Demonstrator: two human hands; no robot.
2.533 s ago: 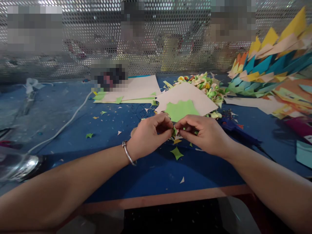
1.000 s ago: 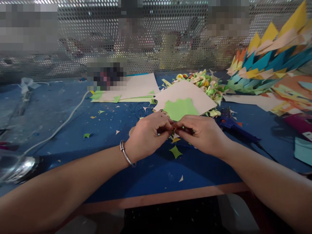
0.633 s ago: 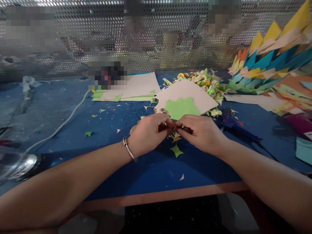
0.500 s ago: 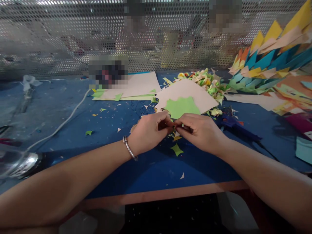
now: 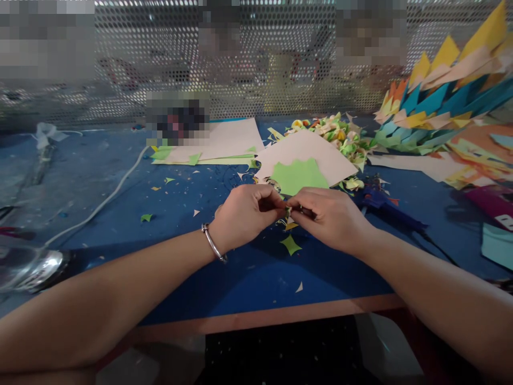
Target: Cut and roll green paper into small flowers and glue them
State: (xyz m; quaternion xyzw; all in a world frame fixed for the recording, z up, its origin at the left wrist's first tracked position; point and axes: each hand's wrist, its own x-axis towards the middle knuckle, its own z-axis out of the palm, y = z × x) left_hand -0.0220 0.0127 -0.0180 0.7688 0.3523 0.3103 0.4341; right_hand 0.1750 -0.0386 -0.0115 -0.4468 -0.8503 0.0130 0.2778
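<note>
My left hand point(image 5: 248, 216), with a silver bangle point(image 5: 213, 243) on its wrist, pinches thumb and forefinger together. Its fingertips meet those of my right hand point(image 5: 334, 220), which is closed in a pinch too. Whatever sits between the fingertips is tiny and mostly hidden, so I cannot make it out. Just beyond them, a piece of green paper point(image 5: 300, 176) with a scalloped edge lies on a pale pink sheet point(image 5: 315, 145). Below the fingers, a star-like green paper scrap point(image 5: 290, 245) rests on the blue table point(image 5: 240, 294).
A blue glue gun point(image 5: 393, 209) lies right of my right hand. Behind the pink sheet is a heap of curled paper pieces point(image 5: 340, 133). Folded paper points point(image 5: 449, 101) rise at right. Stacked sheets point(image 5: 236, 139) lie back left, near a white cable point(image 5: 120, 187). Perforated metal point(image 5: 264, 69) stands behind.
Both hands stay pinched together in nearly the same place, with only slight finger movement. The view has shifted a little, so things at the right appear slightly further left.
</note>
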